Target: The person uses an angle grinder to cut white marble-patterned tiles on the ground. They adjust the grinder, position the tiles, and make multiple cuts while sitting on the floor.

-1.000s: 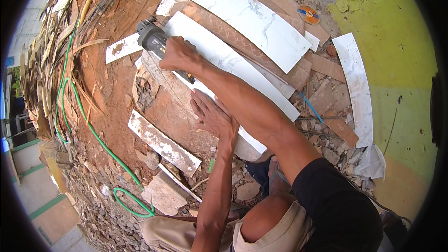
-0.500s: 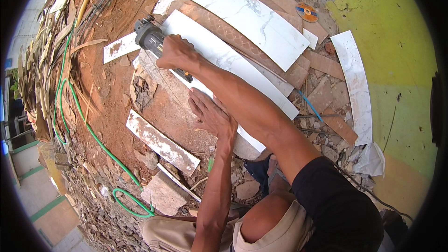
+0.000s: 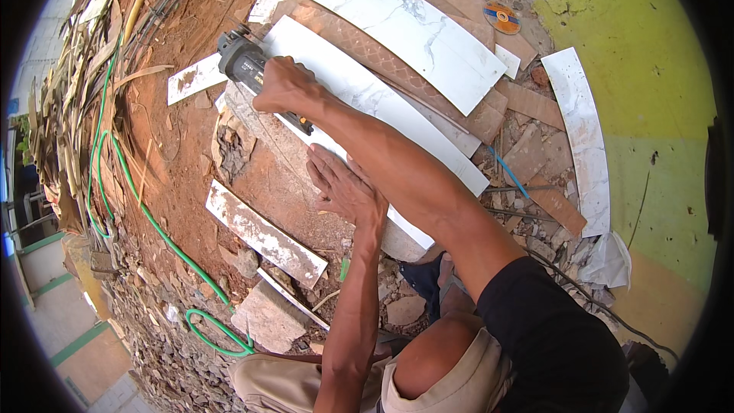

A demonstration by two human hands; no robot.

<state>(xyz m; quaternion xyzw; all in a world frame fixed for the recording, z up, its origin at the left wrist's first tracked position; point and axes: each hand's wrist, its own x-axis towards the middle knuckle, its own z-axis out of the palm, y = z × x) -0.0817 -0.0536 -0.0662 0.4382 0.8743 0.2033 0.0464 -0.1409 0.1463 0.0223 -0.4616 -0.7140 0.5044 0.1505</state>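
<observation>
My right hand [image 3: 287, 86] is wrapped round the body of a dark angle grinder [image 3: 245, 61] at the far left end of a long white tile strip [image 3: 359, 95]. The grinder's head points away, and its disc is hard to make out. Below it, my left hand [image 3: 348, 187] lies with fingers stretched out on the near edge of the strip, partly under my right forearm. The strip rests on a dusty stone slab [image 3: 283, 157]. Beyond it lies a wider white marbled tile [image 3: 405, 23], on top of brown tiles [image 3: 336, 27].
An orange cutting disc [image 3: 502, 18] lies at the far right. A curved tile strip [image 3: 582, 141] rests by the yellow-green wall [image 3: 650, 69]. At left are a green hose [image 3: 164, 229] and piled wood strips [image 3: 73, 115]. A stained tile piece [image 3: 264, 233] sits on rubble nearby.
The view has shifted very slightly. Both hands, the grinder and the tile strip keep practically the same places.
</observation>
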